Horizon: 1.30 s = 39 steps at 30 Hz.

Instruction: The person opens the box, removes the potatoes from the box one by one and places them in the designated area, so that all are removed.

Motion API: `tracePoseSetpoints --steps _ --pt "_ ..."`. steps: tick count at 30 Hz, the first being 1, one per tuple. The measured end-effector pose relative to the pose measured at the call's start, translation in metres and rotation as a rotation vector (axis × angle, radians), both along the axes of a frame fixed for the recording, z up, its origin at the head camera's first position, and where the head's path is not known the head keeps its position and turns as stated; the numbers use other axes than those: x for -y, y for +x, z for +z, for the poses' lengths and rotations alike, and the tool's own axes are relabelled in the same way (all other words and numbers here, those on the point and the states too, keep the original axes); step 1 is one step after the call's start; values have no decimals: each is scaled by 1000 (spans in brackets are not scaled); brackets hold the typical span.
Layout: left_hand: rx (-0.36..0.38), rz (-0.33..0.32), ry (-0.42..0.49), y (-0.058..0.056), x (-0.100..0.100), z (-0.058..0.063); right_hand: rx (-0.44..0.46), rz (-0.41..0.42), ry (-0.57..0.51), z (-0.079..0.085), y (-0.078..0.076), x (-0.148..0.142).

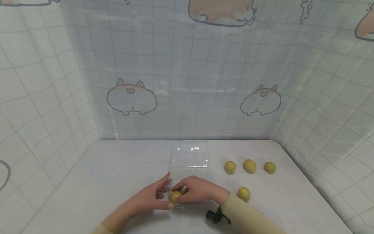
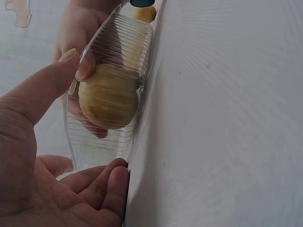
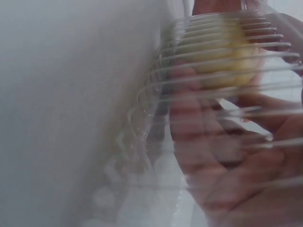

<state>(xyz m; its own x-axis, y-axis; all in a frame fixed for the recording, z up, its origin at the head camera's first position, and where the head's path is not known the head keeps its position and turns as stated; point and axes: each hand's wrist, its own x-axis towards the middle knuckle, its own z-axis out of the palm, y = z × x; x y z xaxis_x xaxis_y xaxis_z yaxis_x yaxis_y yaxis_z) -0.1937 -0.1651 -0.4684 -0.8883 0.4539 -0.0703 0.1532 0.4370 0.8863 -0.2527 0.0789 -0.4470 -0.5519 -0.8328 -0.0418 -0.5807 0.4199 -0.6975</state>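
Note:
A clear plastic clamshell box (image 1: 195, 205) lies on the table, its lid (image 1: 190, 157) folded back toward the wall. My right hand (image 1: 197, 190) reaches into the base and holds a lemon (image 1: 176, 197) at the left end, thumb on the near side and fingers on the far side. Through the ribbed wall the same lemon (image 2: 109, 97) shows in the left wrist view. My left hand (image 1: 150, 196) holds the box's left end, its thumb (image 2: 52, 78) against the rim and the other fingers bent low by the far corner. Ribbed plastic partly veils the right hand (image 3: 213, 137) in the right wrist view.
Three lemons stand in a row at the back right: a left one (image 1: 230, 167), a middle one (image 1: 249, 165) and a right one (image 1: 269, 167). Another lemon (image 1: 243, 194) lies just beyond my right forearm. A dark cylindrical thing (image 1: 214, 216) sits by the right wrist. Patterned curtains (image 1: 187, 81) enclose the table.

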Motion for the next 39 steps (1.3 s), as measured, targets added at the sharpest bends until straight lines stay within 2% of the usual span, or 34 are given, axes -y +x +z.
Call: tracePoseSetpoints --steps 6,14,20,28,35,39 --pt "-1 5 0 0 -1 0 -85 -55 -15 -1 -1 -2" --pt "-19 -9 10 1 0 0 -105 -82 -71 4 -1 -12" --pt "-15 -3 15 2 0 -1 -172 -128 -107 4 -1 -20" --pt "-13 10 7 2 0 -2 -140 -193 -154 17 1 -39" --pt "-15 21 -13 2 0 -1 -173 -212 -205 19 -2 -60" --pt "-21 21 -19 1 -1 -1 -159 -237 -221 21 -3 -72"
